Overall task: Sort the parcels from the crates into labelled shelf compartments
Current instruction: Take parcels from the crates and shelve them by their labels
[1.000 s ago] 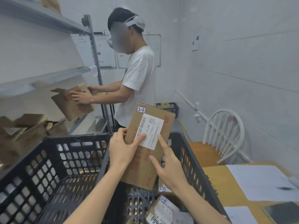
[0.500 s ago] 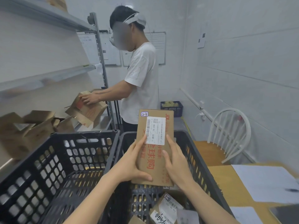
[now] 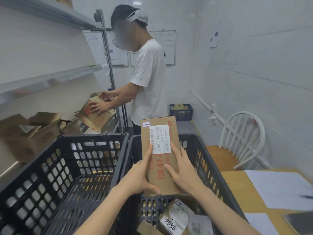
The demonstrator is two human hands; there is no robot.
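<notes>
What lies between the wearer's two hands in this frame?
The cardboard parcel, label facing the camera; the left hand and right hand grip its opposite sides. The head view shows it.

a parcel sorting room: metal shelving (image 3: 50,77), black crates (image 3: 67,167), cardboard parcels (image 3: 30,133).

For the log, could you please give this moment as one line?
left hand: holds parcel | right hand: holds parcel | parcel: upright over right crate

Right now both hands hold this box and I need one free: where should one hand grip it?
Probably the right long edge of the cardboard box at mid-height, right hand coming from the right, thumb in front below the label, fingers behind. It stands upright and narrow, so that balances it.
</notes>
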